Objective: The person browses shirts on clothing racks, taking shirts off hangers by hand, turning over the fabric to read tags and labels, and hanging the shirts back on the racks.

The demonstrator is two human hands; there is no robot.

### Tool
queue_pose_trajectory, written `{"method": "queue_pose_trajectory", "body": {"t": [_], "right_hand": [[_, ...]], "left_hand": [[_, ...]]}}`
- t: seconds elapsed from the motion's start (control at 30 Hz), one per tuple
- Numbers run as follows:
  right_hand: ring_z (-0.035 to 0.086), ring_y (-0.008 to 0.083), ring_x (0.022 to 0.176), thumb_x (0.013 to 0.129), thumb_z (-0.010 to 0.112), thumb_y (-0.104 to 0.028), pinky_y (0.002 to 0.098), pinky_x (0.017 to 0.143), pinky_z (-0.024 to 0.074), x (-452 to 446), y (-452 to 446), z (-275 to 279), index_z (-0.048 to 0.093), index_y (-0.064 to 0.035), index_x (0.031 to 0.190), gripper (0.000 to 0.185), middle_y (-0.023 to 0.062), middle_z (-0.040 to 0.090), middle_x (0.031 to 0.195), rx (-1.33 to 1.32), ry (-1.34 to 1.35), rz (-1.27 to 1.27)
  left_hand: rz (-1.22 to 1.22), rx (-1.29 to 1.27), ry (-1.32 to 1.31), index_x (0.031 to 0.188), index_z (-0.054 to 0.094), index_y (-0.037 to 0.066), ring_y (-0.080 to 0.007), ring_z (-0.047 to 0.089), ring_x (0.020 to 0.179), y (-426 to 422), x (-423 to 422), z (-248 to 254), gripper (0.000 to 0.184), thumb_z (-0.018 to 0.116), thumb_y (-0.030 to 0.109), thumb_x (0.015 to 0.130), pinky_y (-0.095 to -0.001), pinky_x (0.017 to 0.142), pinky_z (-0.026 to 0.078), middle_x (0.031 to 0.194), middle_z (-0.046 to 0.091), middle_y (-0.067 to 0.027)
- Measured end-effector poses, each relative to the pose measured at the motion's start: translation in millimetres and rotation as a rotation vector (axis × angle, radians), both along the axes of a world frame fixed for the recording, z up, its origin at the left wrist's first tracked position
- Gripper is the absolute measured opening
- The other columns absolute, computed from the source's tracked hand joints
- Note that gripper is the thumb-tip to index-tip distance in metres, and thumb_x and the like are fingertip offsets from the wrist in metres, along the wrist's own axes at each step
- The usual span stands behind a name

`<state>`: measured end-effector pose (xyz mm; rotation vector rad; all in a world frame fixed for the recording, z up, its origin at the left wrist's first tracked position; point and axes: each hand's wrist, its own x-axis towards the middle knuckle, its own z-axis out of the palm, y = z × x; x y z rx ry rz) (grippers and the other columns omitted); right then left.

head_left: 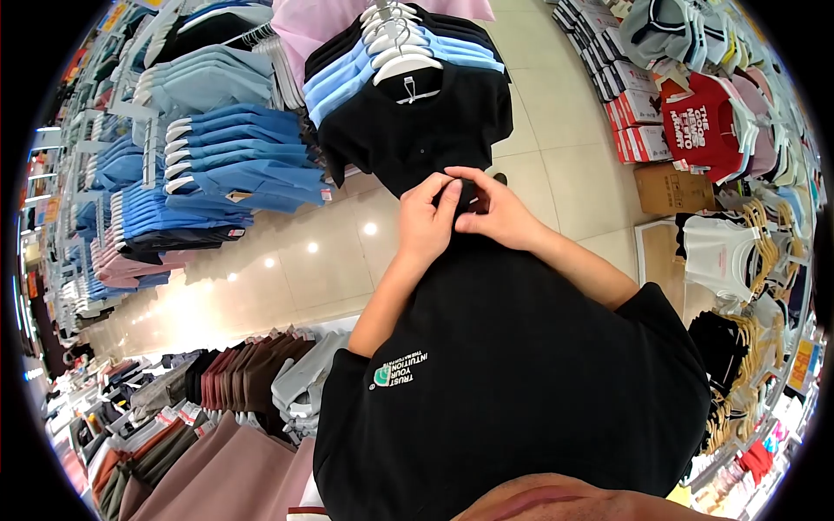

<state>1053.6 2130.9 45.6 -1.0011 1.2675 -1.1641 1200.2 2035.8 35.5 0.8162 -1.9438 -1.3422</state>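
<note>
My left hand (426,217) and my right hand (504,213) are close together in front of my chest. Both are closed, fingers bent around a small bunch of black fabric (466,198). Whether this fabric belongs to the hanging shirt is hard to tell, because my fingers cover part of it. Just beyond my hands hangs a black T-shirt (413,130) with a round neck. It is on a white hanger (407,66), and a tag string shows at its collar. Behind it are light blue shirts (334,87) and more black ones on white hangers.
Blue shirts (248,148) hang in rows at the left. Shoe boxes (638,113), a cardboard box (673,188) and a red shirt (702,122) are at the right. Brown garments (256,373) hang at the lower left. Tiled floor (339,252) runs between the racks.
</note>
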Motion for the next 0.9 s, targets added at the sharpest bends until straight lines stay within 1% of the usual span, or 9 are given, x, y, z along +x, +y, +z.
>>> {"method": "queue_pose_trajectory", "body": {"t": [0.07, 0.17, 0.23, 0.33, 0.47, 0.5, 0.6, 0.8, 0.9], "right_hand": [[0.053, 0.0257, 0.121, 0.074, 0.088, -0.028, 0.0404, 0.098, 0.0469, 0, 0, -1, 0.044, -0.0098, 0.145, 0.085, 0.0085, 0.053, 0.130, -0.056, 0.215, 0.038], [0.059, 0.0251, 0.111, 0.077, 0.086, -0.028, 0.0386, 0.091, 0.0494, -6, 4, -8, 0.053, -0.0071, 0.136, 0.071, 0.0113, 0.059, 0.123, -0.102, 0.340, 0.032], [0.064, 0.0236, 0.094, 0.085, 0.078, -0.021, 0.0369, 0.082, 0.0508, -9, 6, -9, 0.062, -0.0024, 0.121, 0.044, 0.0135, 0.067, 0.104, -0.018, 0.453, 0.004], [0.064, 0.0227, 0.079, 0.091, 0.068, -0.012, 0.0353, 0.074, 0.0504, -15, 11, -9, 0.066, 0.0007, 0.111, 0.023, 0.0137, 0.068, 0.086, 0.055, 0.367, -0.087], [0.064, 0.0178, 0.083, 0.094, 0.058, -0.005, 0.0300, 0.077, 0.0500, -29, 23, -16, 0.065, 0.0004, 0.110, 0.018, 0.0106, 0.070, 0.092, 0.080, 0.351, -0.260], [0.064, 0.0148, 0.087, 0.095, 0.054, -0.002, 0.0282, 0.081, 0.0494, -33, 24, -16, 0.066, -0.0005, 0.109, 0.018, 0.0073, 0.070, 0.093, 0.052, 0.311, -0.298], [0.062, 0.0129, 0.089, 0.097, 0.052, -0.001, 0.0274, 0.082, 0.0488, -42, 19, -25, 0.066, -0.0007, 0.108, 0.018, 0.0043, 0.069, 0.095, -0.024, 0.194, -0.435], [0.058, 0.0080, 0.093, 0.101, 0.053, -0.007, 0.0229, 0.086, 0.0458, -43, -4, 5, 0.066, -0.0001, 0.108, 0.016, 0.0007, 0.067, 0.099, -0.201, 0.127, -0.364], [0.053, 0.0038, 0.081, 0.100, 0.051, -0.004, 0.0197, 0.075, 0.0423, -45, -15, 7, 0.067, -0.0014, 0.112, 0.021, -0.0033, 0.061, 0.089, -0.257, 0.062, -0.398]], "left_hand": [[-0.066, 0.078, 0.171, 0.096, 0.068, -0.002, -0.0170, 0.064, 0.067, 6, -10, 4, 0.016, 0.065, 0.013, 0.096, -0.0281, 0.064, 0.049, 0.079, 0.069, -0.0094], [-0.060, 0.075, 0.128, 0.092, 0.069, -0.002, -0.0160, 0.065, 0.067, 6, -12, 3, 0.016, 0.068, 0.014, 0.094, -0.0275, 0.062, 0.049, 0.077, 0.070, -0.0104], [-0.057, 0.084, 0.028, 0.088, 0.069, -0.002, -0.0082, 0.058, 0.065, 2, -8, 4, 0.017, 0.069, 0.014, 0.093, -0.0251, 0.062, 0.046, 0.071, 0.067, -0.0048], [-0.102, 0.118, -0.007, 0.087, 0.068, -0.002, -0.0080, 0.056, 0.063, 0, -14, 10, 0.017, 0.070, 0.014, 0.093, -0.0253, 0.060, 0.045, 0.070, 0.066, -0.0043], [-0.235, 0.127, 0.012, 0.088, 0.067, -0.001, -0.0083, 0.058, 0.064, 2, -35, 3, 0.017, 0.076, 0.013, 0.087, -0.0250, 0.061, 0.046, 0.070, 0.066, -0.0056], [-0.281, 0.091, 0.044, 0.087, 0.065, 0.001, -0.0205, 0.067, 0.063, 2, -39, 0, 0.022, 0.080, 0.017, 0.083, -0.0293, 0.059, 0.049, 0.075, 0.070, -0.0098], [-0.262, -0.096, -0.184, 0.095, 0.063, 0.007, -0.0308, 0.067, 0.074, -1, -41, -6, 0.024, 0.079, 0.011, 0.077, -0.0365, 0.067, 0.052, 0.080, 0.069, -0.0111], [0.149, -0.196, -0.373, 0.099, 0.067, 0.009, -0.0369, 0.068, 0.085, -36, -7, -57, 0.024, 0.067, 0.001, 0.076, -0.0442, 0.071, 0.053, 0.088, 0.071, -0.0151], [0.281, -0.211, -0.468, 0.100, 0.069, 0.009, -0.0343, 0.069, 0.084, -60, 22, -84, 0.023, 0.064, 0.000, 0.079, -0.0418, 0.071, 0.053, 0.087, 0.072, -0.0159]]}}
